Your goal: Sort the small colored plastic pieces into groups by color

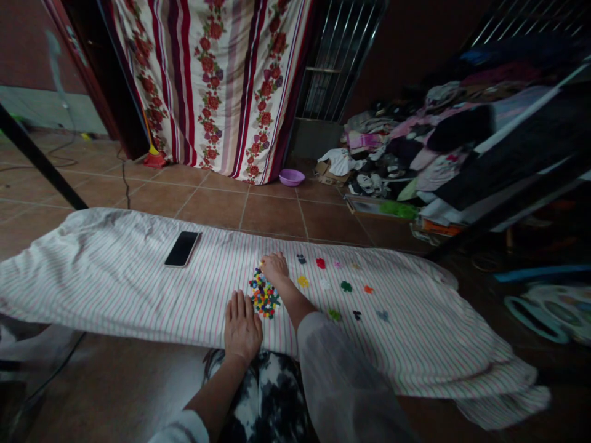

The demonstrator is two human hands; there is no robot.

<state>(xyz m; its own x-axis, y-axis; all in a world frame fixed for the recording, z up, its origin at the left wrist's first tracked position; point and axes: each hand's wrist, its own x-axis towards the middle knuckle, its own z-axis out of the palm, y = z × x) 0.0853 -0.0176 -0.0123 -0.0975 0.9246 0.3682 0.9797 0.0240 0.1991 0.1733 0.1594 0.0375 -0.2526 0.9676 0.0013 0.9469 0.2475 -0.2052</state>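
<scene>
A mixed pile of small coloured pieces [265,298] lies on the striped cloth. My left hand [242,327] rests flat on the cloth at the pile's near left side, fingers stretched out and holding nothing. At the pile's far edge, my right hand [275,267] has its fingers bent down and together; whatever is under the fingertips is hidden. To the right are small groups sorted by colour, among them red pieces [320,263], yellow pieces [303,281], dark green pieces [346,287], orange pieces [368,289] and light green pieces [333,315].
A phone [183,249] lies on the striped cloth [124,277] to the left. Beyond, on the tiled floor, are a purple basin [292,178] and a large heap of clothes [415,141]. A flowered curtain [212,86] hangs at the back.
</scene>
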